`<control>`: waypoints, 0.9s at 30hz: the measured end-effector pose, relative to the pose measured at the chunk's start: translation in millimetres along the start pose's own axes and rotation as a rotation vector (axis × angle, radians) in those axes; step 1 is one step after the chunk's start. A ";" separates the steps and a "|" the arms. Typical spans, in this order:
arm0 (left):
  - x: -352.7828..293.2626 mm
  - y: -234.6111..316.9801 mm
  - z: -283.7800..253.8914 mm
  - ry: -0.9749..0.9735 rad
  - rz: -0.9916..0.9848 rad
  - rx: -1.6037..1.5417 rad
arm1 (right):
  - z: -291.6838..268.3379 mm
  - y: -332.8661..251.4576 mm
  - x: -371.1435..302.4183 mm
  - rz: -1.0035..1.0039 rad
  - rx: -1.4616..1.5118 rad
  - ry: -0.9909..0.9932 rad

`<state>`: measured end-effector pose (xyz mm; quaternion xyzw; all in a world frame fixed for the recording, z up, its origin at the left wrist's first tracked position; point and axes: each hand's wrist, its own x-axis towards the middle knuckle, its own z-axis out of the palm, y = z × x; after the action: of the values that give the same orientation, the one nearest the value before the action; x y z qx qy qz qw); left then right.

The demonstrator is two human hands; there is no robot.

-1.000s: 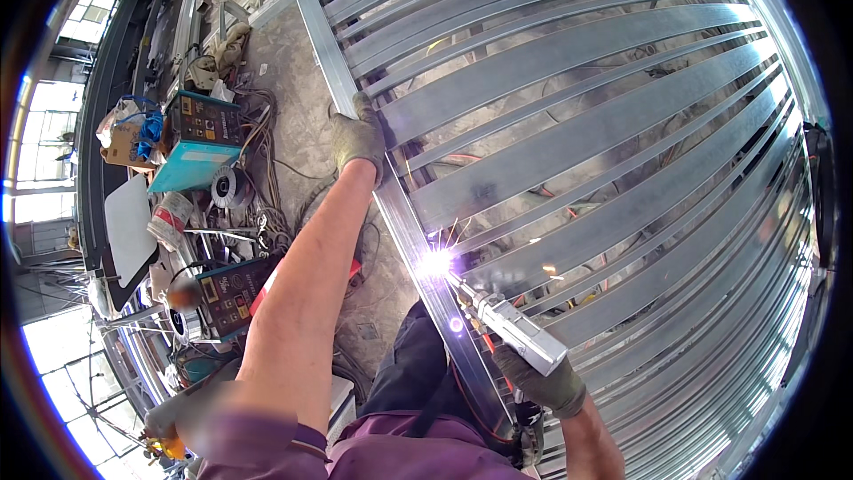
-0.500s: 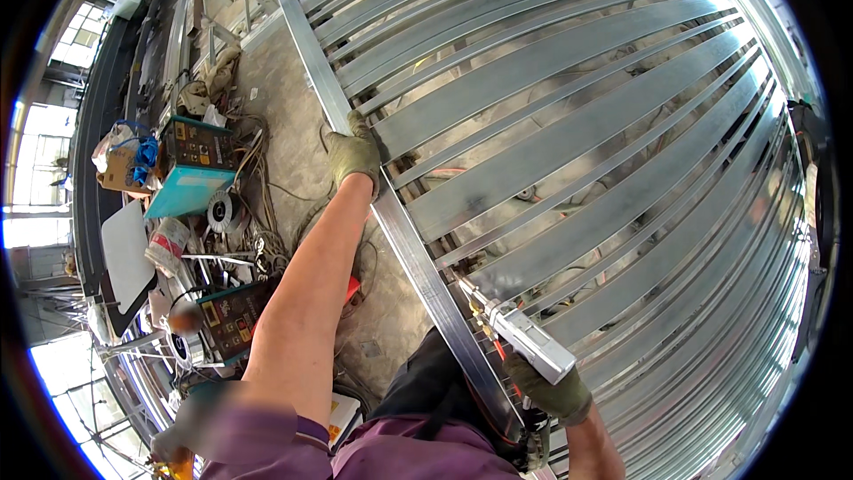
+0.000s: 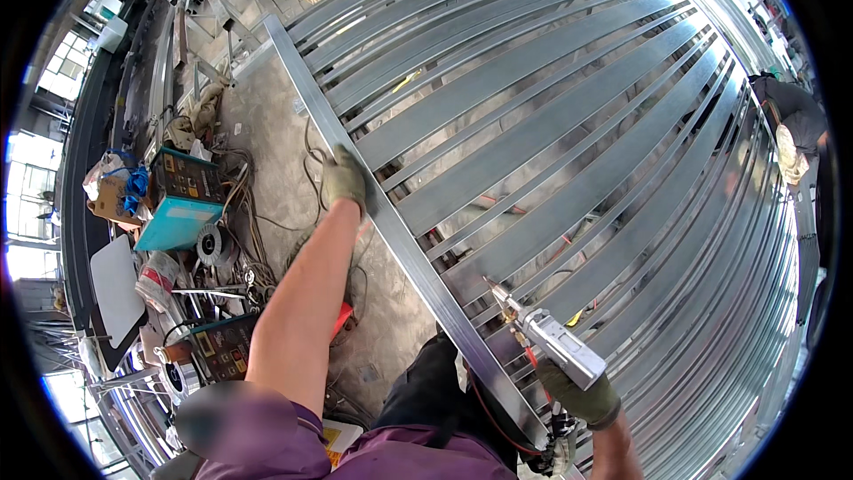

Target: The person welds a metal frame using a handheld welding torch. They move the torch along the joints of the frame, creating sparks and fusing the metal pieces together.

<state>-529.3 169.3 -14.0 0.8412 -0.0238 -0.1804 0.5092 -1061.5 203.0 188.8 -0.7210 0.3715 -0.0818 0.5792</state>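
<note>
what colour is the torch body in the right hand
The torch body is silver-grey; the head view shows it.

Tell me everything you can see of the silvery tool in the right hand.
The silvery tool has a boxy, metallic-looking body narrowing to a slim nozzle, with brassy fittings. No spark shows at its tip, which points forward and left over the metal bars; contact is unclear. The gloved right hand grips its rear.

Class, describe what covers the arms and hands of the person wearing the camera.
The left hand and right hand each wear a dull olive-green work glove. Both forearms are bare beyond the gloves. A purple fabric sleeve with a dark band near its edge covers the left upper arm; the right sleeve isn't visible.
</note>
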 end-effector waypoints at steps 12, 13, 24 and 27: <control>-73.1 -195.1 7.2 0.039 -0.205 -0.287 | 17.3 23.6 59.1 0.069 0.143 -0.182; -75.4 -199.2 10.1 0.052 -0.215 -0.331 | 18.4 24.8 59.9 0.086 0.145 -0.196; -127.3 -121.2 13.4 0.060 -0.342 -0.539 | 21.1 42.6 68.1 0.090 0.374 -0.199; -130.8 -114.5 10.4 0.089 -0.335 -0.515 | 19.9 45.2 70.0 0.098 0.374 -0.226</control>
<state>-671.3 244.7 -80.9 0.6837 0.1842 -0.2251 0.6693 -1020.9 171.9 120.2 -0.5865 0.3174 -0.0399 0.7441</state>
